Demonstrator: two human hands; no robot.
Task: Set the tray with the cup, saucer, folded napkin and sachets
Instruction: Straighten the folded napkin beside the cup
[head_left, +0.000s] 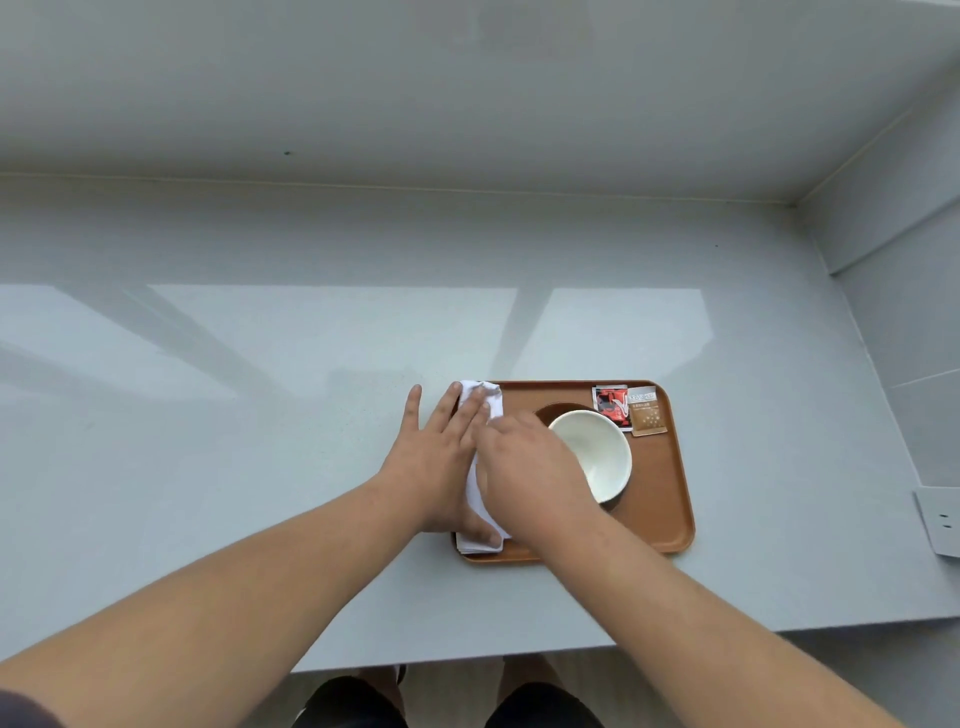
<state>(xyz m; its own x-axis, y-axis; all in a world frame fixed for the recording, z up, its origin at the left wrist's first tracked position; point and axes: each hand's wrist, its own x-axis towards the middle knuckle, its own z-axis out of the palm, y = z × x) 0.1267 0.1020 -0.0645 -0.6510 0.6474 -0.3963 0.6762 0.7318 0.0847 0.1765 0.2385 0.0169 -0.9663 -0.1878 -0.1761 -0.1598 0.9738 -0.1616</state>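
Grey countertop (260, 415), glossy, set into a corner of pale walls. Brown rectangular tray (670, 499) with rounded corners and a raised rim lies flat on it, near the front edge. Left hand (436, 457) lies palm down with fingers straight and spread, pressing the napkin; its outer fingers rest on the countertop beyond the tray's left rim. Right hand (530, 467) is palm down beside it, fingers blurred but seemingly extended onto the napkin, gripping nothing. Napkin (488, 397): white, folded into a long strip along the tray's left side, far end slightly rumpled. Cup (597, 452): white, wide-mouthed, upright at tray centre on a dark brown saucer (545, 413). Red sachet (610, 408) and brown sachet (645, 413) lie flat, touching, in the tray's far right corner.
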